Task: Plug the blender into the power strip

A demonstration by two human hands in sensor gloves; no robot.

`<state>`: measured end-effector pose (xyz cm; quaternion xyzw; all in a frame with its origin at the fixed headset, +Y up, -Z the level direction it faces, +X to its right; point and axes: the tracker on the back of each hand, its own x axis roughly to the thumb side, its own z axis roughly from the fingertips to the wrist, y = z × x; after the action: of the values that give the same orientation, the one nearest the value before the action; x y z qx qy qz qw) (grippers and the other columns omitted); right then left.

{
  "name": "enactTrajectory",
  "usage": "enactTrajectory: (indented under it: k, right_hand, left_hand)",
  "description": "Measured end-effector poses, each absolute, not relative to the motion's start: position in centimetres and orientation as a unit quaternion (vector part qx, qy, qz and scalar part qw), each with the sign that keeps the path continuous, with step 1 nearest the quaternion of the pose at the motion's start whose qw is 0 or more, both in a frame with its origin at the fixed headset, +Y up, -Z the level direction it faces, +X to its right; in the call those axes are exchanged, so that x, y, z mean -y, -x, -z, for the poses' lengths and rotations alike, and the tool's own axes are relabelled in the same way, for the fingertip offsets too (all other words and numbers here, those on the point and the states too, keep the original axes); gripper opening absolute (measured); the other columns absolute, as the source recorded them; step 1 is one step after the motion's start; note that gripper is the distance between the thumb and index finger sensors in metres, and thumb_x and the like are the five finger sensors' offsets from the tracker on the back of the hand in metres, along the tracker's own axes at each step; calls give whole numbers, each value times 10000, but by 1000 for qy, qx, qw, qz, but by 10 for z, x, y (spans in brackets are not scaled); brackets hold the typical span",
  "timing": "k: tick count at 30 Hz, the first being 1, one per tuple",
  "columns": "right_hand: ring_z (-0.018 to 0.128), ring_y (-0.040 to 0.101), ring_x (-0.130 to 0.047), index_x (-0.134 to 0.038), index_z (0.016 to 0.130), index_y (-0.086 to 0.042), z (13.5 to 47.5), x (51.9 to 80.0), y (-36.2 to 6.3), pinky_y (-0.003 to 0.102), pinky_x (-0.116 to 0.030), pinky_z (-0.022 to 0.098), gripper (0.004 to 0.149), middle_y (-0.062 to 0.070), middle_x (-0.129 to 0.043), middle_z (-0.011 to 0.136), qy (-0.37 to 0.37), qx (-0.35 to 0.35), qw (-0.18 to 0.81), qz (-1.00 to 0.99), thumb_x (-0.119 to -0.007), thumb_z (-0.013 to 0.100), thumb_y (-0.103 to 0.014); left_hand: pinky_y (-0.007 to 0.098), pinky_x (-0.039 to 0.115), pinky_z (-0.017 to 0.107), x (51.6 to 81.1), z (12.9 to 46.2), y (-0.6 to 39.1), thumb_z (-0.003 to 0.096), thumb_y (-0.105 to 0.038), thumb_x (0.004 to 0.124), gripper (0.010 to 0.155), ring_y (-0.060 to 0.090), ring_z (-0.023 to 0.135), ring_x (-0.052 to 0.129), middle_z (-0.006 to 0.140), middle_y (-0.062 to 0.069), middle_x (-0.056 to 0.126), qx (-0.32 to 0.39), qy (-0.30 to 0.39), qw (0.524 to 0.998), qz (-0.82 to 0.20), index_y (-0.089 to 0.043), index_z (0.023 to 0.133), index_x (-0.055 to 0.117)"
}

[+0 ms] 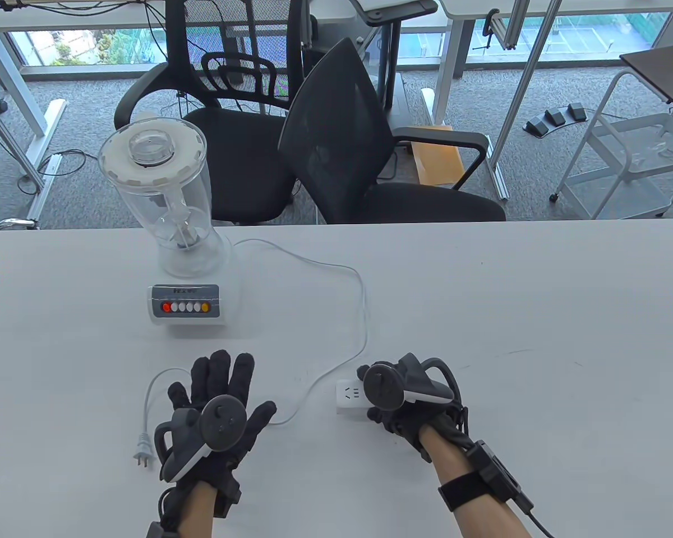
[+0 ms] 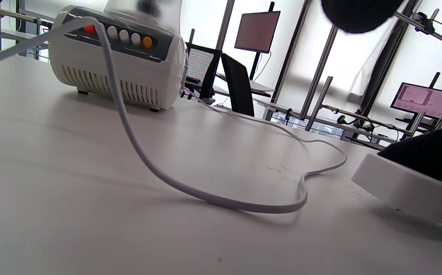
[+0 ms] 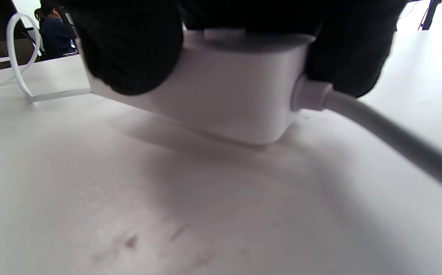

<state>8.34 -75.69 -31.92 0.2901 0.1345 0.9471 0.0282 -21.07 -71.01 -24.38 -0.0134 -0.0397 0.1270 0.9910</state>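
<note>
The blender (image 1: pixel 174 235) stands at the table's far left, clear jar on a white base with coloured buttons; its base shows in the left wrist view (image 2: pixel 117 65). Its white cord (image 1: pixel 336 269) loops right, then back under my left hand to the plug (image 1: pixel 143 453), which lies free on the table left of that hand. My left hand (image 1: pixel 219 403) is open, fingers spread flat, holding nothing. My right hand (image 1: pixel 395 398) grips the white power strip (image 1: pixel 350 397), also in the right wrist view (image 3: pixel 224 99), fingers on both sides, one end lifted slightly off the table.
Two black office chairs (image 1: pixel 336 145) stand behind the table's far edge. The power strip's own thick cable (image 3: pixel 392 141) runs off to the right in the right wrist view. Bare white tabletop (image 1: pixel 538 314) spreads to the right.
</note>
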Motion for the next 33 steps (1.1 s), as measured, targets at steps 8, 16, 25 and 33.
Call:
enactTrajectory:
  k: [8,16,25,33]
  right_hand:
    - [905,527,-697,-505,1112,-50,316,765,-84,622,-761,546,816,260,-568,1072,-283,-145,32,-947,-815,403,-311]
    - [912,526,-671,-492,1115,-61,312,770,-90,622,-718,566,818,253,-557,1077,-276,-132,61,-950,-811,405,-310]
    - [920,514,-658,-487,1115,-68,311,770,-91,612,-704,573,824,242,-559,1077,-275,-127,62,-951,-820,402,-310]
    - [921,512,-638,-488,1115,-73,312,771,-94,613,-673,585,824,235,-558,1077,-275,-134,77,-949,-822,402,-312]
  left_hand:
    - [821,255,690,706,242,251,486,-655,616,822,501,1159,292,1262,176,289,-33,-2,985,-167,-301,1171,333]
    - [868,244,632,712,240,291,501,-611,697,828,546,1129,383,1242,236,378,-179,62,967,-173,-204,1174,442]
    - [868,302,648,726,238,318,469,-503,847,898,552,1052,559,1188,268,498,-300,109,928,-190,-122,1163,424]
    - [835,415,664,741,236,335,476,-420,881,826,453,909,749,1106,214,655,-347,138,906,-200,-97,1140,512]
